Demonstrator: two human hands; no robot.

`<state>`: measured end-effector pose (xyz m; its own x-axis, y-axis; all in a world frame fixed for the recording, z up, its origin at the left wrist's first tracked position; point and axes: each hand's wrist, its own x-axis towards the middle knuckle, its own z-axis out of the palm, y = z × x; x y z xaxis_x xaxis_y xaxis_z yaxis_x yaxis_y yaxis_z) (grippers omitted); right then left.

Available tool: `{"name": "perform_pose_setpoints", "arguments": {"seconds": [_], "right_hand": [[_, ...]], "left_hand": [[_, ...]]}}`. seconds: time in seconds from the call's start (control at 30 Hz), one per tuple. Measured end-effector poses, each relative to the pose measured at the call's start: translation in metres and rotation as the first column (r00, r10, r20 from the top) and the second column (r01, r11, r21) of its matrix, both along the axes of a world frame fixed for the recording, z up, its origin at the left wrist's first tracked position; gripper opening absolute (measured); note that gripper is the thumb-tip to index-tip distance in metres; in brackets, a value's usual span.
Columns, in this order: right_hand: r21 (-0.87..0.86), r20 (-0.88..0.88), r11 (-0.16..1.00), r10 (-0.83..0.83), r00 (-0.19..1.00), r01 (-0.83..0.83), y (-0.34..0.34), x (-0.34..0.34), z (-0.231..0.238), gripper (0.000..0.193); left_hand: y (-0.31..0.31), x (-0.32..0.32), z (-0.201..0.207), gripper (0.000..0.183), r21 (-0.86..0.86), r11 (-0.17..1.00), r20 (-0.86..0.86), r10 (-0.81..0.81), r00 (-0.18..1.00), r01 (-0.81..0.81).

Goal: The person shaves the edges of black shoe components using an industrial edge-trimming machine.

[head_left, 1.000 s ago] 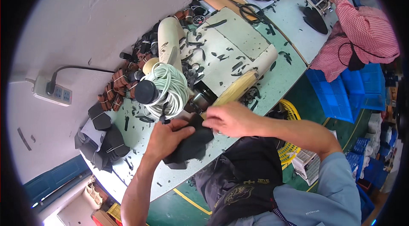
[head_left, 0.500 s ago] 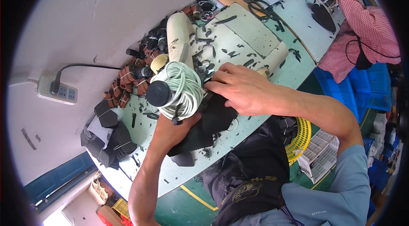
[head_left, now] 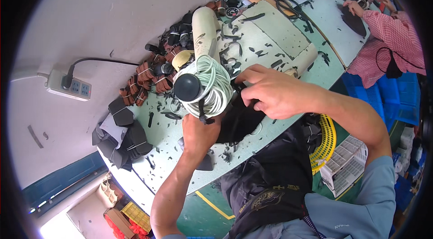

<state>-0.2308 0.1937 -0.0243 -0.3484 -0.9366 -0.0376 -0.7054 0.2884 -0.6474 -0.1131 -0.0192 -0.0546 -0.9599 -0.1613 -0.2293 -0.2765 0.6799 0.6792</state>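
A cream sewing-type machine [head_left: 205, 29] stands on the table, a coil of pale green cable [head_left: 216, 90] and a black round knob [head_left: 187, 87] on its near end. My left hand [head_left: 201, 134] reaches in under the coil, its fingers hidden there. Right of the coil, my right hand [head_left: 275, 92] is closed, with bent fingers pinching at a black sheet piece [head_left: 241, 121] beside the machine. This soft-looking piece spreads between my hands, partly below the coil. What lies under the machine's head is hidden.
Stacked dark pieces [head_left: 124, 142] and tied brown bundles [head_left: 145, 72] lie on the left. Black scissors [head_left: 286, 5] and scattered scraps lie farther back. A power strip [head_left: 67, 86] hangs on the wall. A yellow basket [head_left: 331, 142] stands below the table; a co-worker's sleeve [head_left: 381, 29] is at right.
The whole view has shifted. My left hand has moved farther under the coil, and the black piece has slid away from me. My right hand's fingers are more curled.
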Motion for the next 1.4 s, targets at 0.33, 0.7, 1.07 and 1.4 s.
{"name": "perform_pose_setpoints", "arguments": {"seconds": [0.33,0.7,1.07,1.4], "right_hand": [[0.029,0.111,0.883,-0.468,0.877,0.468,0.058,-0.050,0.002,0.033],[-0.212,0.531,0.811,-0.373,0.761,0.545,0.013,0.083,0.010,0.028],[0.099,0.947,0.740,-0.276,0.167,0.665,-0.014,0.166,-0.040,0.039],[0.218,0.974,0.654,-0.103,-0.200,0.725,-0.007,0.138,-0.039,0.030]], "left_hand": [[-0.105,0.135,-0.063,0.048,-0.292,0.876,0.290,0.464,0.837,-0.384],[-0.080,0.121,-0.051,0.032,-0.168,0.963,0.355,0.260,0.898,-0.212],[-0.014,0.049,0.024,0.037,0.578,0.760,0.353,0.094,0.931,-0.296],[-0.005,0.011,0.019,0.028,0.249,0.930,0.361,0.171,0.917,-0.271]]}}
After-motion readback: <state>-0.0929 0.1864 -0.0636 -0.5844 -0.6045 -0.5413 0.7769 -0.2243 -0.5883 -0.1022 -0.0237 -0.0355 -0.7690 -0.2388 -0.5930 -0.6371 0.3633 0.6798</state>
